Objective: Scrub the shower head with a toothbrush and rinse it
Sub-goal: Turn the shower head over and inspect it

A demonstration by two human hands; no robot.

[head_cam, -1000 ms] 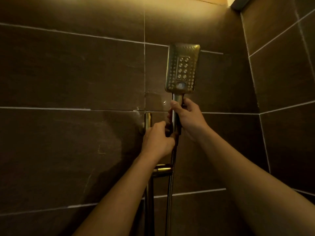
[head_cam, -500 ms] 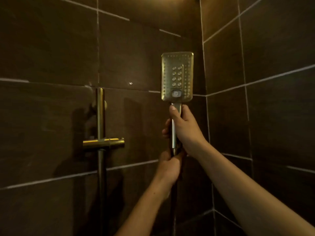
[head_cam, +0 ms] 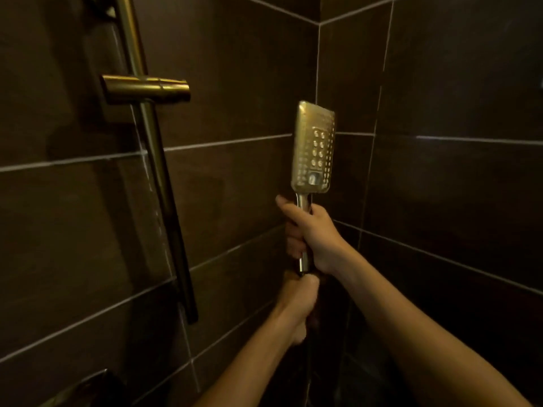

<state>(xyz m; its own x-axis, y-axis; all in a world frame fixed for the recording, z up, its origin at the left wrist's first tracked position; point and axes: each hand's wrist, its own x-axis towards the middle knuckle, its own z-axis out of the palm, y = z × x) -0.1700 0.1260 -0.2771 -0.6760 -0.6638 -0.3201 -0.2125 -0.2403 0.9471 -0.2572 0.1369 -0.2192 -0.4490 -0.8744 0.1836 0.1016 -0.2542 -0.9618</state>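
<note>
The brass, rectangular shower head (head_cam: 313, 148) stands upright in front of the dark tiled corner, its nozzle face turned toward me. My right hand (head_cam: 313, 233) is wrapped around its handle just under the head. Directly below, my left hand (head_cam: 298, 301) grips the bottom end of the handle where the hose joins; the hose itself is lost in shadow. No toothbrush is visible.
A brass slide rail (head_cam: 152, 160) runs down the left wall, with its empty holder bracket (head_cam: 145, 89) sticking out near the top. Dark brown tiles close in on the left and right, meeting in a corner behind the shower head. A dim curved fitting (head_cam: 85, 389) shows at the bottom left.
The shower head has come off the rail bracket and moved right and lower toward the corner. My left hand dropped from the bracket to the handle's lower end.
</note>
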